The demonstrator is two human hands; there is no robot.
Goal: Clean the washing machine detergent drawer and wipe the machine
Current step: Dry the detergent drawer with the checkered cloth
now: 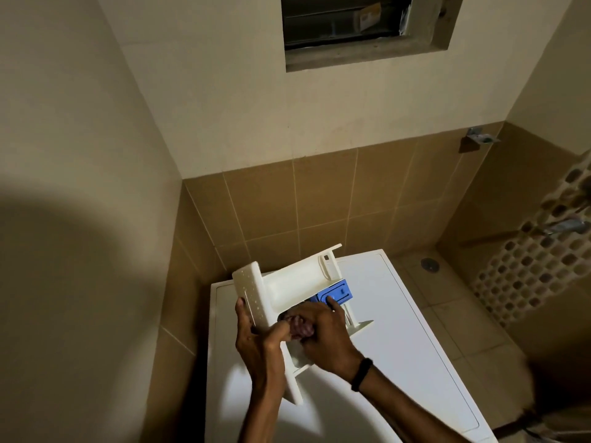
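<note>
A white detergent drawer (297,282) is held tilted above the top of a white washing machine (399,314). Its perforated end is gripped by the left hand (256,337). A crumpled dark cloth (300,326) is clutched inside it by the right hand (326,340), beside a blue insert (339,290).

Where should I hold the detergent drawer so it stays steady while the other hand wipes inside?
Grip the detergent drawer at its left edge by the perforated panel, coming from the left, as the left hand does. That edge is bare and rigid, and the open compartments face up, free for the right hand and cloth.
</note>
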